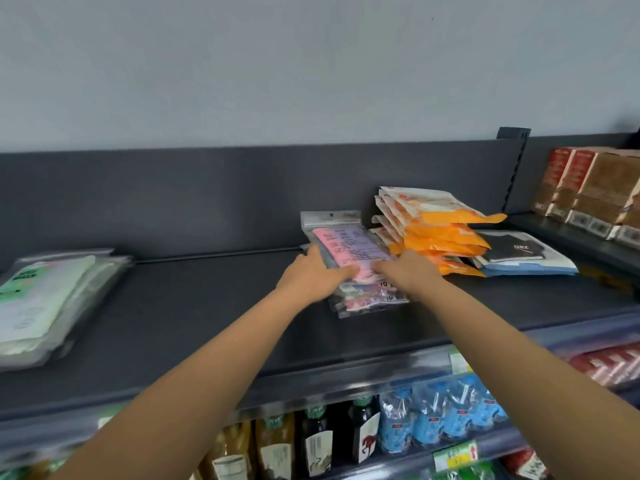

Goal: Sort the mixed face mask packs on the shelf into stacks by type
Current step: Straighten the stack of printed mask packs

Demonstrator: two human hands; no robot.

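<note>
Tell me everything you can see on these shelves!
pink packs: one stack, pink and purple, shelf middle
orange packs: one stack, orange and white, right of pink packs
black packs: small stack, black and blue, right of orange packs
green packs: one stack, green and white, shelf's left end
boxes: several, brown and red, far right
bottles: several, dark and amber, under the shelf
blue bags: several, blue, under the shelf
left hand: one, on pink packs
right hand: one, on pink packs

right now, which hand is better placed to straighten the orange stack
Right, probably. The right hand rests on the pink packs at their right edge, beside the orange stack. The left hand is at their left edge and would have to cross over.
</note>
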